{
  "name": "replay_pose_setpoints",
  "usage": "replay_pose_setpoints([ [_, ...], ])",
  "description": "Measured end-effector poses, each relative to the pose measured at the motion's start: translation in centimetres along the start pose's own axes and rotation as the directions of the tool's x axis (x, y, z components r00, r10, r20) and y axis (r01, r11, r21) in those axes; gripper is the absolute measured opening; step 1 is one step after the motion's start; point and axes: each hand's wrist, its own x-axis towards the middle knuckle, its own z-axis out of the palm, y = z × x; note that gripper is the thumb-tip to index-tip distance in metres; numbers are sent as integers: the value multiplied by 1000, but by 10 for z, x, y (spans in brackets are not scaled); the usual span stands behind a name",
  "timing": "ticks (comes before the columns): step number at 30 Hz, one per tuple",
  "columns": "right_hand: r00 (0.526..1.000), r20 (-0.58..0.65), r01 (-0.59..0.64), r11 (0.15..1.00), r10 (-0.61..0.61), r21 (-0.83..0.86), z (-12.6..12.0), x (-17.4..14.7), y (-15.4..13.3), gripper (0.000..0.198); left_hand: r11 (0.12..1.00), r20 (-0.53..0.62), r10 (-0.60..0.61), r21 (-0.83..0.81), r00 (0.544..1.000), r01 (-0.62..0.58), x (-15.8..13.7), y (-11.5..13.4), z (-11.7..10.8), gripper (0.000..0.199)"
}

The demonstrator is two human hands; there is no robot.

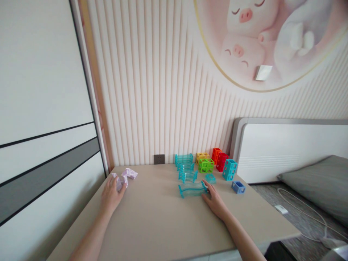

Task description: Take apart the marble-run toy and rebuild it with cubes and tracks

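On the table's left side, my left hand (pixel 112 194) has its fingers closed on a crumpled pale purple cloth (pixel 127 174), part of which spreads out beyond the fingertips. My right hand (pixel 213 197) grips the right end of a clear teal toy track piece (pixel 191 190) lying on the tabletop, thumb on the near side and fingers on the far side. Behind that piece, several similar teal track pieces (pixel 187 176) stand in a row towards the wall. A small flat teal piece (pixel 210 178) lies just beyond my right fingertips.
Hollow toy blocks stand at the right rear: green (pixel 206 166), yellow (pixel 202 157), orange (pixel 216 156), red (pixel 222 162) and light blue (pixel 230 169). A low blue block (pixel 238 187) sits near the table's (pixel 163 224) right edge. A dark socket (pixel 159 159) is on the wall behind.
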Motion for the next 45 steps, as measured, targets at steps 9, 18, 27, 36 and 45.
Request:
replay_pose_setpoints([
  [9,998,66,32,993,-24,-117,-1,1,-3,54,995,252,6,91,968,-30,-9,4,9,42],
  [18,998,38,65,984,-59,-169,0,0,-2,62,997,254,64,31,965,-74,-9,10,4,16],
  [27,963,-188,148,964,-192,-223,-2,-3,1,61,985,149,141,-121,979,-123,-10,20,-2,14],
  [36,754,-180,550,756,-632,-354,20,-24,-96,40,771,-6,429,-519,903,-370,-23,90,-51,21],
  [45,747,48,657,725,-663,-204,67,-5,-217,41,560,200,269,-828,942,16,-42,184,-117,36],
])
